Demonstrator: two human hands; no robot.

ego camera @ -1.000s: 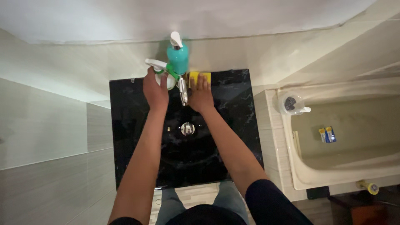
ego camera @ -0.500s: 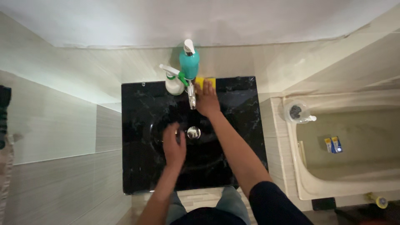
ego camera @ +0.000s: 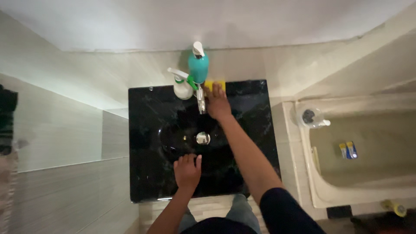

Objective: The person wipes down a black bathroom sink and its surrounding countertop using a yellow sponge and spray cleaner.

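Observation:
A black marble sink (ego camera: pixel 151 130) with a round drain (ego camera: pixel 202 138) fills the middle of the head view. My right hand (ego camera: pixel 217 103) presses flat on a yellow sponge (ego camera: pixel 209 84) at the back rim, just right of the chrome tap (ego camera: pixel 201 101). My left hand (ego camera: pixel 187 170) lies on the near inner edge of the basin, fingers spread, holding nothing. A teal pump bottle (ego camera: pixel 198 65) and a white spray bottle (ego camera: pixel 181 86) stand behind the tap.
A cream bathtub (ego camera: pixel 312 173) lies to the right, with a small blue and yellow packet (ego camera: pixel 348 150) inside and a clear pump bottle (ego camera: pixel 310 116) on its corner. Tiled walls close in on the left and behind. A yellow-capped item (ego camera: pixel 395 208) lies on the floor at the lower right.
My left hand left the white spray bottle and drew back across the basin to its near edge. My right hand stayed on the sponge. The camera shifted slightly left.

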